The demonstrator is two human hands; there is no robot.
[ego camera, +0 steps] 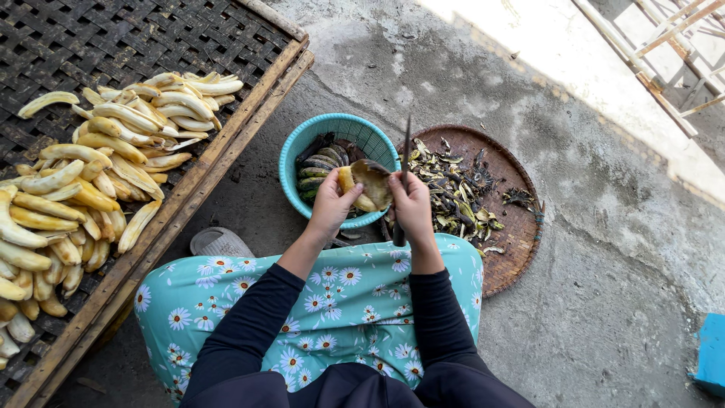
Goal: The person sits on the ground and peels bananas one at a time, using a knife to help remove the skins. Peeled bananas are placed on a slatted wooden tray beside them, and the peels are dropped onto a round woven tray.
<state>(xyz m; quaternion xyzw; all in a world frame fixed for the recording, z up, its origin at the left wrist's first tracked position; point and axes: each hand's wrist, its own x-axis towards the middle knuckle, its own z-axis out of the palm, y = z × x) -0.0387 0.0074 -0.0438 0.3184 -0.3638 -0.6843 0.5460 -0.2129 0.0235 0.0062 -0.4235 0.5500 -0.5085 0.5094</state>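
Peeling is under way at the centre of the head view, where the left hand [330, 202] wraps its fingers around a half-peeled banana [361, 185], held just above the near rim of a turquoise plastic basket [291, 155]. The banana's long axis runs roughly left to right across the frame, tilted slightly, with the pale yellow bared flesh toward the left hand and the brown-green skin still on toward the right. The right hand [413, 205] is closed around the handle of one knife [405, 159], whose dark blade stands nearly upright, tip pointing to the top of the frame, beside the banana's right end. One basket shows, holding several unpeeled dark green bananas; an exact count cannot be told. Right of it lies one round woven tray [521, 227] heaped with dark peelings, too many and tangled to count. At the left of the frame one bamboo drying rack [249, 113] with a wooden edge carries dozens of peeled yellow bananas [91, 189], piled and overlapping. One sandal [219, 242] lies on the concrete floor [604, 302] below the basket, beside the person's floral-patterned lap [332, 302].
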